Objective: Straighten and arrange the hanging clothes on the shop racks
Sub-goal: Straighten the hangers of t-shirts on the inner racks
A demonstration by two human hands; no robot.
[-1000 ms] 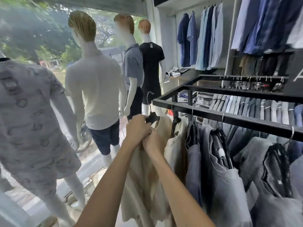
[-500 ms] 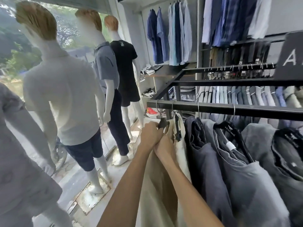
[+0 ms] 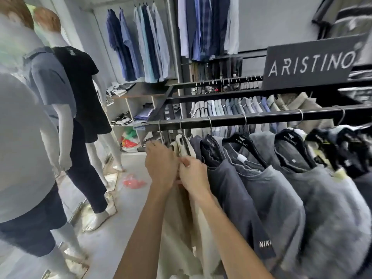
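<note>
Forearms (image 3: 145, 228) bare; left grip (image 3: 161, 166), right grip (image 3: 194, 174) bare.

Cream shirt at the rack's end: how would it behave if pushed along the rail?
Probably floppy: the cream shirt hangs in soft folds from its hanger. Its wire hook should slide readily on the smooth black rail. Likely light, though the grey shirts beside it may crowd it.

I count three mannequins (image 3: 80, 87), three black rails (image 3: 261, 117) and one ARISTINO sign (image 3: 310, 63). Two hands show: the left hand (image 3: 161, 164) and the right hand (image 3: 194, 174). On the front rail hang two cream garments (image 3: 182, 146) and three grey tops (image 3: 271, 188); farther right blurs past counting.
</note>
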